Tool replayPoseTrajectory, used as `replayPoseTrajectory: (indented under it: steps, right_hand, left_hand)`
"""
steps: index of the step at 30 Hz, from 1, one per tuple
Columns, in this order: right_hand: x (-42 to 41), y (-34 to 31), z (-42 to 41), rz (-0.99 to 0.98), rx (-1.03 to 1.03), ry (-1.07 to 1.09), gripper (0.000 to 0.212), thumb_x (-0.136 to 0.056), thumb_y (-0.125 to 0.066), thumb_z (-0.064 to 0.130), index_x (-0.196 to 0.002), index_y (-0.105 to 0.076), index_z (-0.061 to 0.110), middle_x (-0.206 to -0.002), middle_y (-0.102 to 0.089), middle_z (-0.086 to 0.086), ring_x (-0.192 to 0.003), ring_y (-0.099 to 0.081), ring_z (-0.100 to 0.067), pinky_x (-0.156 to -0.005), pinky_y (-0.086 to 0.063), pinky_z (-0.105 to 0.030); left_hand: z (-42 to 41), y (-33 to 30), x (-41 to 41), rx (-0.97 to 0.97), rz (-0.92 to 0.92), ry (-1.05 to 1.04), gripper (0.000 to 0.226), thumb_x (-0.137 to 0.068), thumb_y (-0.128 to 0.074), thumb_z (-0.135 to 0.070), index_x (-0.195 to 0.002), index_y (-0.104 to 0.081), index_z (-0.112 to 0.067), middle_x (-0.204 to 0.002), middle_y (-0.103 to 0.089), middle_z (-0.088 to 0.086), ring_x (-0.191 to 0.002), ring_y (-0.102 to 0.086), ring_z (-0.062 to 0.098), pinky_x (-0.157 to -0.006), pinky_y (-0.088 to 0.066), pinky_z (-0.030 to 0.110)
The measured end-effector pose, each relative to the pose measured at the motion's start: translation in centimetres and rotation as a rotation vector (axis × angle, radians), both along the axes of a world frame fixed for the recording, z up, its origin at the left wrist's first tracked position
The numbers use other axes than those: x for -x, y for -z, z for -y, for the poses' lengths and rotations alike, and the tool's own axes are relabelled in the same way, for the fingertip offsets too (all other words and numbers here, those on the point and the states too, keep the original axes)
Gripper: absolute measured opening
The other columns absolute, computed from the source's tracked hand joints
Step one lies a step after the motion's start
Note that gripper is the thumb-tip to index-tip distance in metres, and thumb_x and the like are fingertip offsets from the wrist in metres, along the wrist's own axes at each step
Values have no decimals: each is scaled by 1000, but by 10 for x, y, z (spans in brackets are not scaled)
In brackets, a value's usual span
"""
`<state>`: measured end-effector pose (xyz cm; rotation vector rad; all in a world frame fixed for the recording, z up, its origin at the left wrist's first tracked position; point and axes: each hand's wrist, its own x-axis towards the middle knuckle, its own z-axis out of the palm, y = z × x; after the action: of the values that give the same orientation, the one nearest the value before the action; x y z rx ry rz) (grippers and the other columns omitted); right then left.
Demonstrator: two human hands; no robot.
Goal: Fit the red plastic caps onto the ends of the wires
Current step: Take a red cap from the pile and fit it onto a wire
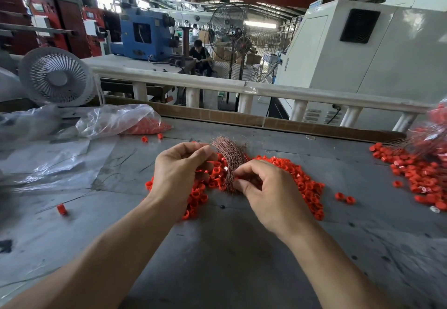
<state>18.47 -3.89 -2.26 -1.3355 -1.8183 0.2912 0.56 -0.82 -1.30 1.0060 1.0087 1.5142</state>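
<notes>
- Centrally, a bundle of thin coppery-pink wires (229, 161) lies across a heap of small red plastic ring caps (300, 183) on the grey scratched surface (217, 260).
- Left hand (180, 173): fingers curled, its grip pinched at the far part of the bundle; what exactly sits between the fingertips is hidden.
- Right hand (268, 187): thumb and forefinger pinched together on strands at the near end of the wires, the other fingers curled.
- A second spread of red caps (416, 175) lies well apart at the right edge.
- A clear plastic bag holding red caps (121, 121) rests far left, beside a white desk fan (56, 79).
</notes>
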Motion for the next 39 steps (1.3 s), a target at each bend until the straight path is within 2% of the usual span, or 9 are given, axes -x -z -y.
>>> replayPoseTrajectory:
  steps: [19,27,33,35,39]
  right_hand:
    - [4,-5,4,17,10,-85,14,-90,-77,14,-98,-75,25,-95,-67,15,-95,-63,0,-85,-49,-15]
    - [1,-1,1,21,-36,-11,16,-89,-78,18,-97,-72,30,-85,-60,19,-85,-58,2,-72,-42,-8]
    - [-11,2,-7,2,-124,191,10,-87,-79,20,-92,-73,26,-83,-61,16,-74,-56,-3,-70,-47,-24]
    - [-20,-1,-9,8,-149,310,7,-87,-78,22,-91,-72,25,-86,-65,13,-77,-60,-7,-71,-50,-27]
    - [-49,-10,-13,29,-113,589,5,-89,-74,26,-92,-71,26,-94,-71,2,-88,-67,-25,-76,-54,-37]
  left_hand:
    - [-3,4,3,-55,-22,-111,7,-86,-78,-11,-83,-72,-8,-77,-77,9,-57,-63,11,-51,-52,21]
    - [-4,5,3,-19,-23,-55,8,-89,-76,-16,-84,-74,-10,-81,-77,9,-59,-62,11,-53,-53,23]
    - [-5,7,1,-20,-219,-27,9,-96,-69,-14,-98,-76,-19,-84,-78,3,-64,-63,11,-61,-56,30]
    - [-3,7,0,-53,-281,-20,14,-97,-66,-10,-102,-75,-19,-84,-78,3,-63,-63,11,-60,-55,27]
    - [-1,6,-1,-86,-333,-20,16,-98,-63,-7,-100,-74,-18,-81,-78,2,-60,-64,8,-55,-53,20]
